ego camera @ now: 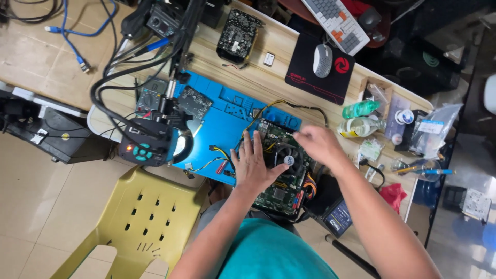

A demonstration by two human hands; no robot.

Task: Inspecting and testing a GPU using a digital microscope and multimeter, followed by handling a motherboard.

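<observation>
Our left hand (254, 165): laid flat on the green circuit board (281, 170), fingers spread, thumb stretched towards the round black cooling fan (287, 157) at the board's middle. It presses the board rather than grasping it.

Our right hand (316, 143): above the board's far edge, blurred; fingers curled and drawn together, though we cannot tell whether they pinch anything.

Circuit board: half on the blue work mat (227, 121), at the near edge of the wooden tabletop (268, 57), overhanging towards our body. Yellow and black wires (268, 107) run from it across the mat's far edge.

Also on the mat: a smaller dark board (194, 101) near its left end.

Left of the mat: a black microscope stand (150, 142) with teal buttons, under a tangle of black cables.

Far edge of the tabletop: a black card with fins (236, 35), a black mouse pad (319, 70) bearing a grey mouse (322, 60), and a grey keyboard (336, 23).

Right end of the tabletop: a green bottle (360, 109), a clear bottle (358, 126), bags and small tubs.

On the floor at the left: a yellow plastic chair (139, 217).
</observation>
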